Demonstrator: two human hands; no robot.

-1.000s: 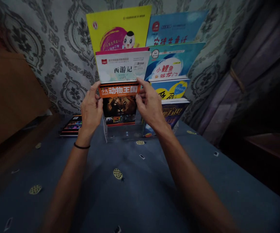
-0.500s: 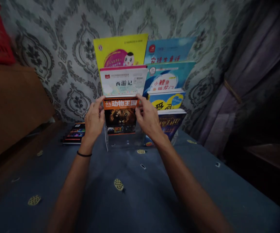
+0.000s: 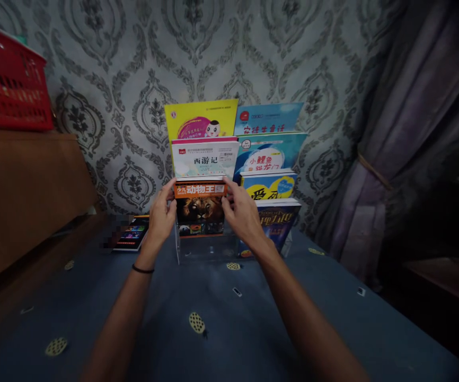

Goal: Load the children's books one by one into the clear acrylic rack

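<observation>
A book with a lion's face on its cover (image 3: 200, 210) stands upright in the left column of a clear stand (image 3: 209, 251). My left hand (image 3: 162, 213) grips its left edge, fingertips at the upper corner. On the opposite edge my right hand (image 3: 242, 208) closes with thumb and fingers near the top. Directly behind the lion book rises a white book (image 3: 205, 159), with a yellow book (image 3: 201, 118) at the back. To the right, a dark blue book (image 3: 275, 225) is partly covered by my right hand.
In the right column are a yellow-and-blue book (image 3: 269, 185), a teal book (image 3: 271, 151) and a light blue book (image 3: 269, 118). Another book (image 3: 132, 234) lies flat on the blue tablecloth (image 3: 166, 339). A red basket (image 3: 10, 85) tops a brown box (image 3: 26, 196). A curtain (image 3: 372, 175) hangs at right.
The camera view has tilted upward, so the stand and books appear lower and more of the basket shows. Both hands remain on the lion book's edges.
</observation>
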